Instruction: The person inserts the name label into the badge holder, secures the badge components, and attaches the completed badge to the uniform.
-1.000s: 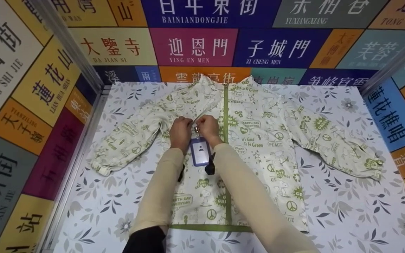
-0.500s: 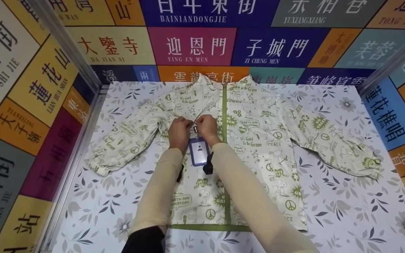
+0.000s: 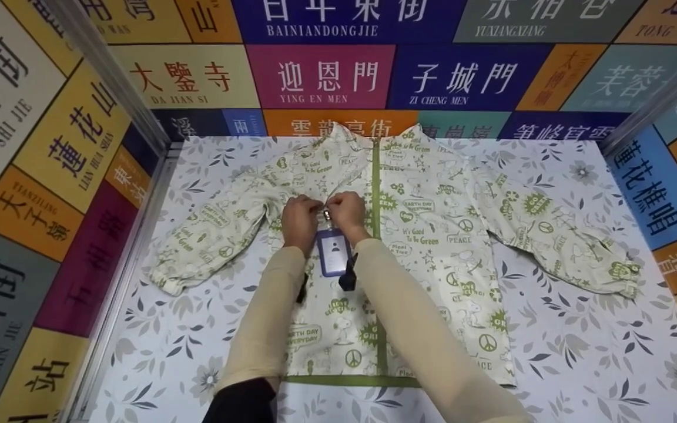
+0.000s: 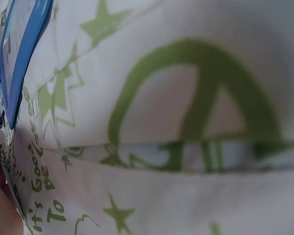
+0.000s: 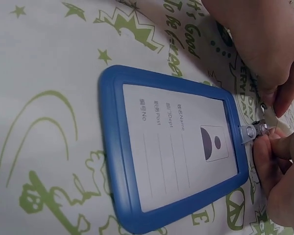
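A white jacket point(image 3: 426, 282) with green print lies spread out, with a green zip strip down its front. On its chest rests an ID badge point(image 3: 332, 252) in a blue frame, its metal clip point(image 5: 258, 129) pointing toward the collar. My right hand point(image 3: 347, 214) pinches the clip between thumb and forefinger, as the right wrist view shows point(image 5: 284, 171). Just across from it, my left hand point(image 3: 301, 222) pinches the jacket's cloth at a slanted chest seam, fingertips close to the clip. In the left wrist view the badge's blue frame point(image 4: 29, 49) stands at the upper left.
Under the jacket is a white table point(image 3: 585, 352) with grey leaf and flower print. Walls of coloured sign panels point(image 3: 321, 76) rise behind and at both sides. The jacket's sleeves point(image 3: 215, 241) spread left and right.
Both hands stay at the same chest spot, with only small finger movements at the clip. The badge shifts very slightly; the jacket lies as before.
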`<action>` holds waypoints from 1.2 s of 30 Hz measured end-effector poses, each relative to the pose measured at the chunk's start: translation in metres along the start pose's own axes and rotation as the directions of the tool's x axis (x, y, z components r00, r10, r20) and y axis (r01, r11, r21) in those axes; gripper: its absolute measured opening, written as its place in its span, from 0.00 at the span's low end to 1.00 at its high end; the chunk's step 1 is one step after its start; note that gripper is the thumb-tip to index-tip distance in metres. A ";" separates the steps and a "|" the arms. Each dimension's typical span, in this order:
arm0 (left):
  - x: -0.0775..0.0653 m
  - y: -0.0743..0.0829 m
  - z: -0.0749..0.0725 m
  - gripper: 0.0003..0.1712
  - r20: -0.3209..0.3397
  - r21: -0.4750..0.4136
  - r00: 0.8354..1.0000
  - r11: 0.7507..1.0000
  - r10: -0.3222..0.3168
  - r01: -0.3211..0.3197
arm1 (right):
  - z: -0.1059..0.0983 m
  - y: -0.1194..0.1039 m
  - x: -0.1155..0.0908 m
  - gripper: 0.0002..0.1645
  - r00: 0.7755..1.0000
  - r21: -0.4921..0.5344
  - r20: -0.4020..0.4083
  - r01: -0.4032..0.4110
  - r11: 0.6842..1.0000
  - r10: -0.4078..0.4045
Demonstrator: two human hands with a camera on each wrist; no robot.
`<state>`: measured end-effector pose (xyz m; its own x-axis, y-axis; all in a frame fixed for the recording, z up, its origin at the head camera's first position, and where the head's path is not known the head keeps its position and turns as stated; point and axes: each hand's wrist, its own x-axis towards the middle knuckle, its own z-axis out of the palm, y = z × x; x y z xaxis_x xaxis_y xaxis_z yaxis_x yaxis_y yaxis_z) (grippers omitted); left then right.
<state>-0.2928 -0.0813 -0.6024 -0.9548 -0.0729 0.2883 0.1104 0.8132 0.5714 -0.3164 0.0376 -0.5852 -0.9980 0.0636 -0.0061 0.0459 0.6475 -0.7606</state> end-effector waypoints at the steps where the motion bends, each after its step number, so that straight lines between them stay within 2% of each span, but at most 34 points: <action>1: 0.000 -0.001 0.000 0.10 -0.003 0.000 1.000 1.000 0.009 -0.009 | 0.001 0.000 0.000 0.09 1.000 0.003 0.001 0.004 1.000 -0.004; 7: 0.001 -0.005 0.002 0.10 -0.001 0.006 1.000 1.000 0.028 -0.028 | 0.002 0.001 0.002 0.09 0.999 0.028 0.012 0.030 0.999 -0.030; 12: 0.002 -0.008 0.001 0.11 0.032 -0.007 0.999 1.000 0.026 -0.026 | -0.001 0.001 0.003 0.09 0.998 0.069 0.045 0.029 0.997 -0.032; 16: 0.001 -0.011 -0.001 0.17 0.060 -0.004 0.998 1.000 0.025 -0.025 | -0.003 0.002 0.004 0.09 0.994 0.160 0.105 -0.031 0.987 0.015; 20: 0.000 -0.011 -0.003 0.15 0.079 -0.009 0.997 1.000 0.011 -0.011 | -0.004 0.003 0.005 0.09 0.988 0.235 0.143 -0.090 0.968 0.057; 25: 0.001 -0.010 -0.004 0.13 0.108 -0.019 0.994 1.000 0.000 0.002 | -0.003 0.004 0.005 0.10 0.989 0.258 0.134 -0.092 0.962 0.059; 29: 0.002 -0.010 -0.004 0.13 0.120 -0.030 0.993 0.999 0.019 -0.015 | 0.001 0.003 0.006 0.10 0.994 0.272 0.101 -0.075 0.960 0.049; 34: 0.002 -0.012 -0.004 0.13 0.128 -0.034 0.991 0.998 0.050 -0.046 | 0.004 0.002 0.006 0.11 0.997 0.239 0.065 -0.053 0.970 0.039; 36: 0.002 -0.013 -0.004 0.12 0.129 -0.029 0.990 0.998 0.054 -0.051 | 0.005 0.002 0.006 0.10 0.998 0.270 0.061 -0.051 0.962 0.036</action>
<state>-0.2945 -0.0945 -0.6059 -0.9750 0.0464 0.2173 0.1668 0.7986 0.5783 -0.3222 0.0349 -0.5900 -0.9965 0.0409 -0.0730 0.0834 0.4143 -0.9063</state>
